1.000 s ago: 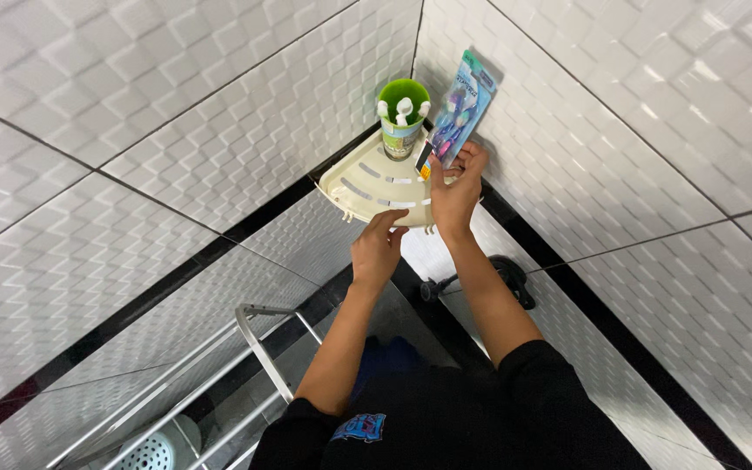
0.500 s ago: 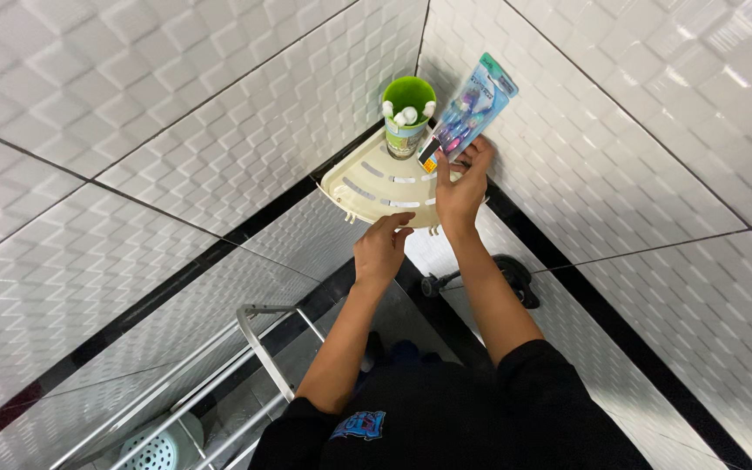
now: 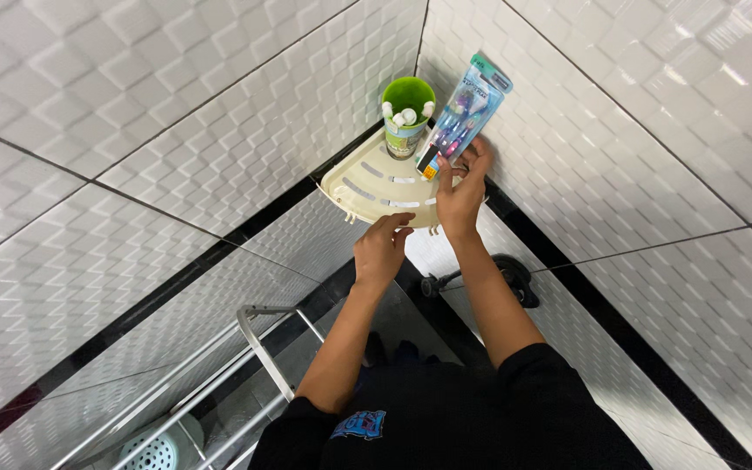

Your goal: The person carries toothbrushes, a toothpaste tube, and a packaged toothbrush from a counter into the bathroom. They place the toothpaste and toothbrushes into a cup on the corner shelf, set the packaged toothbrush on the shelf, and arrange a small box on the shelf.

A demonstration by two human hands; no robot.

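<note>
1. Nearest you: dark sleeves at the bottom edge, both forearms reaching up into the tiled corner.
2. Low left: a chrome rail rack (image 3: 258, 348) runs along the wall, with a round white perforated drain cover (image 3: 151, 450) under it.
3. Between your arms, lower on the wall: a dark tap fitting (image 3: 502, 277) mounted on the black tile band.
4. Your left hand (image 3: 382, 251) sits at the front rim of the cream corner shelf (image 3: 367, 184). Fingers are curled, tips touching the rim from below and in front. It braces the shelf and clamps nothing; whether it fully wraps the edge, cannot tell.
5. Your right hand (image 3: 461, 193) is closed around the lower end of a toothbrush blister pack (image 3: 465, 111). Thumb and fingers pinch the card's base, right at the shelf's right side.
6. The pack stands tilted, top leaning right toward the right wall, bottom end down at the shelf tray. Blue card, coloured brushes visible through the clear front.
7. Just left of the pack, in the shelf's back corner: a green cup (image 3: 407, 115), upright, with white-capped items sticking out of its near side. Cup and pack are just beside each other; contact unclear.
8. Farthest: white textured wall tiles (image 3: 219, 104) on both walls, meeting at the corner seam above the cup.
</note>
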